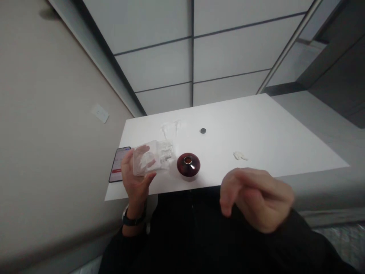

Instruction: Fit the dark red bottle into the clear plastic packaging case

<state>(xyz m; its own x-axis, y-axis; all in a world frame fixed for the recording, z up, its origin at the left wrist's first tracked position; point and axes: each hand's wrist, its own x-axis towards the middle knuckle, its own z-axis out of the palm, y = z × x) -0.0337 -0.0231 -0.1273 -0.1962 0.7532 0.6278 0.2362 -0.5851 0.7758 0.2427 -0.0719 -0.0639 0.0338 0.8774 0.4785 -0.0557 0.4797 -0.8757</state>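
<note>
My left hand grips a clear plastic box, thumb below it and fingers showing through its walls. Just right of the box, clear plastic packaging with indistinct contents lies on the white table. My right hand is raised above the front edge, nearer to the camera and slightly blurred. Its fingers bend loosely downward, apart from the thumb, and I see nothing held in them. Between the hands stands a dark red, rounded vessel with a small ringed opening on top.
A phone with a lit screen lies at the table's left edge. Farther back are two clear plastic pieces and a small dark disc. A crumpled whitish piece lies on the white table at right.
</note>
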